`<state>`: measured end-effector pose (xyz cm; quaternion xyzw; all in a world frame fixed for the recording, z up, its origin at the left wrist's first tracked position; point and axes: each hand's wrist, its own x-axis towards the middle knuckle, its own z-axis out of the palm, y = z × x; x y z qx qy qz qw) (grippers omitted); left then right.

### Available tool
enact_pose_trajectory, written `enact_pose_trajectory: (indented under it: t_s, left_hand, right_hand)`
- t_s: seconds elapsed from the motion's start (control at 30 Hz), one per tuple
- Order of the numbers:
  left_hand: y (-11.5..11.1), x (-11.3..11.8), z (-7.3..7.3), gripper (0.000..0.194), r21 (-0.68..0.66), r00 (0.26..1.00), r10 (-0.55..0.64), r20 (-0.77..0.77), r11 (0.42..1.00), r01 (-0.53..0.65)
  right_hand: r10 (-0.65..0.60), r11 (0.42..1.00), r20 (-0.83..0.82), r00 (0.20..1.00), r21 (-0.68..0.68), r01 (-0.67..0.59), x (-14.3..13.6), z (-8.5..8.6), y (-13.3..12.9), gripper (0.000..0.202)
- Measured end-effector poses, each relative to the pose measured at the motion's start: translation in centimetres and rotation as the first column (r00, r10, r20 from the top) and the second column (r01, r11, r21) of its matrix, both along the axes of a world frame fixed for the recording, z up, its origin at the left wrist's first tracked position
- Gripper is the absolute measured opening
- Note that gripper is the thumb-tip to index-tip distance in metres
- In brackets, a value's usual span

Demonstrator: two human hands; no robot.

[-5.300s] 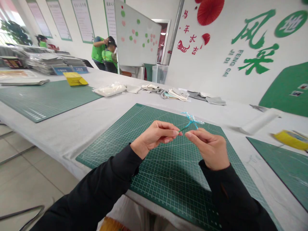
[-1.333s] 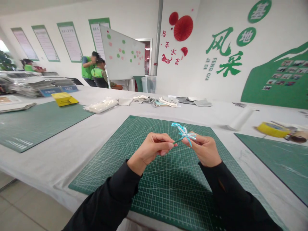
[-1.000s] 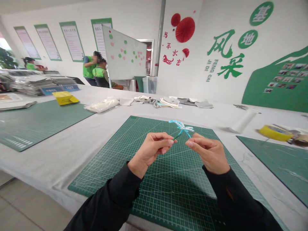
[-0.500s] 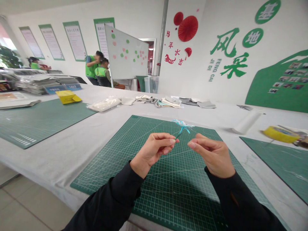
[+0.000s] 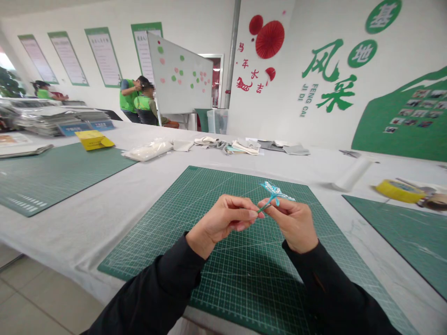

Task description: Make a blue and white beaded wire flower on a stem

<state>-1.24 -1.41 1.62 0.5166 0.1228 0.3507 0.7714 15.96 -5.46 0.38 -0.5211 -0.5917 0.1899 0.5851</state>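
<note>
A small blue craft flower point(image 5: 273, 191), with white beads on its petals and a thin green stem, is held above the green cutting mat point(image 5: 223, 274). My left hand point(image 5: 226, 216) is closed in a pinch on the lower stem, its fingers curled. From the other side, my right hand point(image 5: 293, 221) pinches the stem just under the flower head, thumb and forefinger pressed together. The two sets of fingertips almost meet. The flower head leans right, over the knuckles of my right hand, and the stem's end is hidden by my left fingers.
Folded cloths point(image 5: 244, 146) and a clear bag of white material point(image 5: 148, 150) lie at the table's far side. To the right are a white roll point(image 5: 352, 173), yellow tape point(image 5: 400, 191) and another mat point(image 5: 401, 237). Leftward stand a yellow box point(image 5: 93, 140) and stacked packets point(image 5: 45, 116). People point(image 5: 138, 100) are behind.
My right hand has moved left to the flower and now pinches its stem; before, it was apart from it. The flower head has tipped rightward. My left hand keeps its hold.
</note>
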Motion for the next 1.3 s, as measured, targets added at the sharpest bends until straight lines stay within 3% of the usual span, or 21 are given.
enact_pose_trajectory:
  t_s: [0.17, 0.4, 0.5, 0.73, 0.97, 1.13, 1.3]
  left_hand:
    - [-0.1, 0.4, -0.4, 0.012, 0.001, 1.000, -0.014, -0.016, 1.000, 0.014]
    - [-0.1, 0.4, -0.3, 0.012, -0.030, 1.000, -0.023, -0.020, 0.999, 0.022]
    - [-0.1, 0.2, -0.2, 0.013, -0.042, 1.000, 0.002, -0.028, 0.999, -0.003]
    - [-0.3, 0.5, -0.4, 0.016, -0.069, 0.996, -0.057, -0.066, 0.996, 0.053]
    - [0.0, 0.2, -0.2, 0.013, -0.038, 1.000, -0.006, -0.021, 0.999, 0.005]
    - [0.2, 0.2, -0.2, 0.010, -0.027, 0.999, 0.033, 0.005, 0.999, -0.033]
    - [0.3, 0.3, -0.5, 0.011, -0.040, 0.998, 0.065, 0.001, 0.997, -0.065]
  right_hand:
    - [-0.010, 1.000, 0.121, 0.993, 0.015, 0.008, -0.1, -0.2, -0.2, 0.018]
    - [-0.125, 0.979, 0.271, 0.954, 0.190, 0.074, -0.5, 0.8, -0.6, 0.020]
    - [-0.162, 0.974, 0.315, 0.935, 0.202, 0.101, -0.3, 1.1, -0.6, 0.028]
    - [-0.045, 0.992, 0.259, 0.965, 0.122, 0.013, -0.4, 0.8, -0.7, 0.019]
    - [-0.149, 0.975, 0.289, 0.946, 0.204, 0.091, 0.1, 1.1, -0.5, 0.030]
    - [-0.191, 0.959, 0.250, 0.949, 0.252, 0.126, 0.7, 1.3, -0.4, 0.017]
    - [-0.209, 0.953, 0.249, 0.945, 0.267, 0.141, 1.0, 1.4, -0.5, 0.022]
